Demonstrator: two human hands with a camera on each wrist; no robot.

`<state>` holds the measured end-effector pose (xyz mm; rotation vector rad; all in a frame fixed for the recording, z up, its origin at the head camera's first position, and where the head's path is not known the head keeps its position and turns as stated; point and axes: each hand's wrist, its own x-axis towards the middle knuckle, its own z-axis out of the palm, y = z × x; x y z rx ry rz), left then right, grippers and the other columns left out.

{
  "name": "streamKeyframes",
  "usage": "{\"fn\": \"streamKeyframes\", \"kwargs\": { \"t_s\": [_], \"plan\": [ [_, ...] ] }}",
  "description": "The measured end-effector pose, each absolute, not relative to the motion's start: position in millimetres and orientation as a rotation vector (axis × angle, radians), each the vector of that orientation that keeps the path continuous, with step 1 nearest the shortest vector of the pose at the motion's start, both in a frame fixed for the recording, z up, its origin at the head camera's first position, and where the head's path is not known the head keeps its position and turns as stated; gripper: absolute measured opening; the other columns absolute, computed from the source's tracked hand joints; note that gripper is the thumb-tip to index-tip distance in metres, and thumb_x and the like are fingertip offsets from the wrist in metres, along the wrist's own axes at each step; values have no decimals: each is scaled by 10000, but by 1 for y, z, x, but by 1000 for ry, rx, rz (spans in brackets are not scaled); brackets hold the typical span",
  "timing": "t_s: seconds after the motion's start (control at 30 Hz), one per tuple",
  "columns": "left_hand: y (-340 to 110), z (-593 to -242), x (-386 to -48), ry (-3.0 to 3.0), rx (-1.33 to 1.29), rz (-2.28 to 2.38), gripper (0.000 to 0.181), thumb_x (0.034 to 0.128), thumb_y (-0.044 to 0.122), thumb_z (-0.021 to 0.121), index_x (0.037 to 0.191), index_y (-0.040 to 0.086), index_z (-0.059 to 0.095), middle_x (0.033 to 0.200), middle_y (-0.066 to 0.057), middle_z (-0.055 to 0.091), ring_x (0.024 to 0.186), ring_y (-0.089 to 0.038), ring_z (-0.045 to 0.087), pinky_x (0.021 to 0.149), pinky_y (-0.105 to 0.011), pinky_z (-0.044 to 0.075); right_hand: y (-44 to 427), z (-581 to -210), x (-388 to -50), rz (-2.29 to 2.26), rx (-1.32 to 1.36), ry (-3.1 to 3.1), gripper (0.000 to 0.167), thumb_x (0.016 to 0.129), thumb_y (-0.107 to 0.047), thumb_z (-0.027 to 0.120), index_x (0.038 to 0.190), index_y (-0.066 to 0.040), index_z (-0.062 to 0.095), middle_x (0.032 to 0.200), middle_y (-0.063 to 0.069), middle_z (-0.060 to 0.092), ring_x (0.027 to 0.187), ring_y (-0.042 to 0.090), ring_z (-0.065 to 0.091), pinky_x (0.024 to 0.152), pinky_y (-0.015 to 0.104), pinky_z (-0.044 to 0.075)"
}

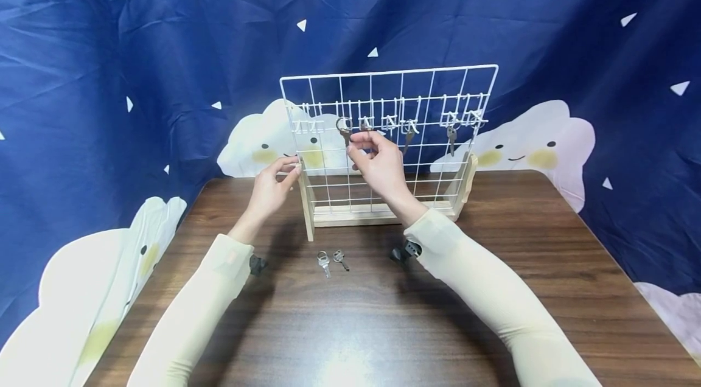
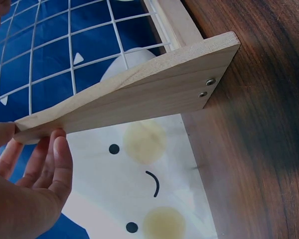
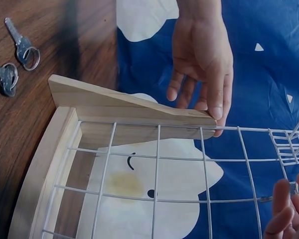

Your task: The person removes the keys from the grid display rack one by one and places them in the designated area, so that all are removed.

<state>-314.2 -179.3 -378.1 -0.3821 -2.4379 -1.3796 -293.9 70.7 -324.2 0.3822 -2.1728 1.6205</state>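
Observation:
A white wire grid rack [image 1: 361, 183] stands upright on wooden supports. My left hand [image 1: 272, 185] grips the upper end of the rack's left wooden side panel [image 2: 124, 92], thumb on one side and fingers on the other. Up by the hooks, my right hand [image 1: 381, 168] has thumb and forefinger curled at a dark key with a ring [image 1: 344, 128]; in the right wrist view the fingers partly hide it. Further right, other keys hang from the white hooks, among them a key [image 1: 451, 139] near the right end.
Two loose keys with rings, a silver key [image 1: 324, 263] and a darker key [image 1: 341, 260], lie on the brown wooden table [image 1: 339, 326] in front of the rack. Behind stands a blue cloth [image 1: 219, 28] printed with clouds and white triangles.

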Motion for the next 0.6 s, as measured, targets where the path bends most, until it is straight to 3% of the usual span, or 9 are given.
{"fn": "streamKeyframes", "kwargs": {
  "t_s": [0.3,0.6],
  "plan": [
    [-180,-377,-314,-2445,-372,-1371,349,990,302,634,1284,116,652,1126,-205,716,943,-380,740,749,-373,653,67,-325,-296,1645,354,-2123,269,883,-205,723,1133,-111,687,998,70,750,664,290,707,527,265,584],
    [-179,-377,-314,-2444,-372,-1367,338,987,291,639,1273,111,657,1124,-201,719,929,-357,746,736,-346,652,62,-322,-298,1592,384,-2129,235,892,-190,727,1113,-115,703,1029,84,763,689,286,738,508,248,582]
  ]
}}
